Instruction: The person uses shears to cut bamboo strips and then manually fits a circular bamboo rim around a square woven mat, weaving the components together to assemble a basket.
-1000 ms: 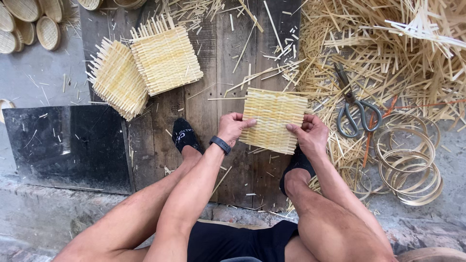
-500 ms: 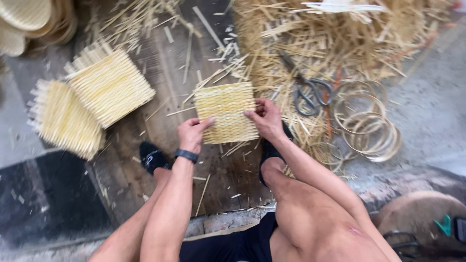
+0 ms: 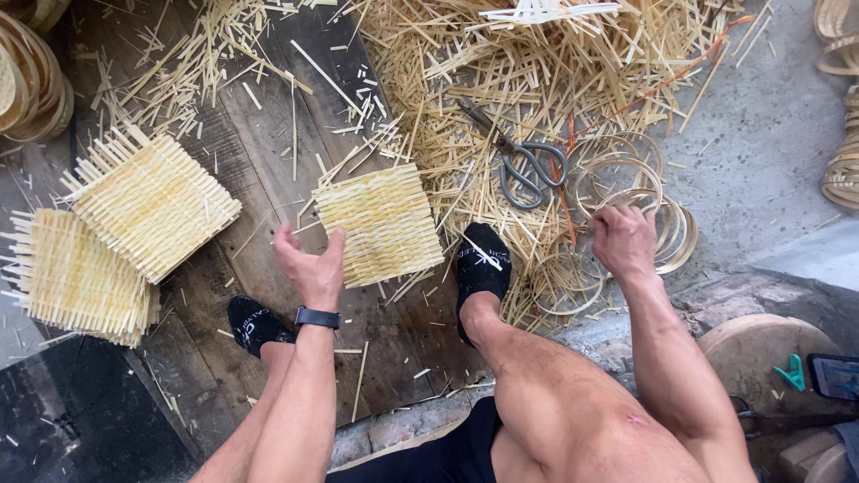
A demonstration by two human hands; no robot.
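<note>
Though beside the left hand (image 3: 309,268), woven mat (image 3: 380,224) ungripped.

woven mat (image 3: 379,224) on boards, scissors (image 3: 523,161) right, rings (image 3: 640,192) beyond

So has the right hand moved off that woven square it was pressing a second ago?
Yes. The right hand has left the woven mat and gone to the right, past the scissors, onto the bamboo rings. The left hand stays at the mat's edge.
</note>
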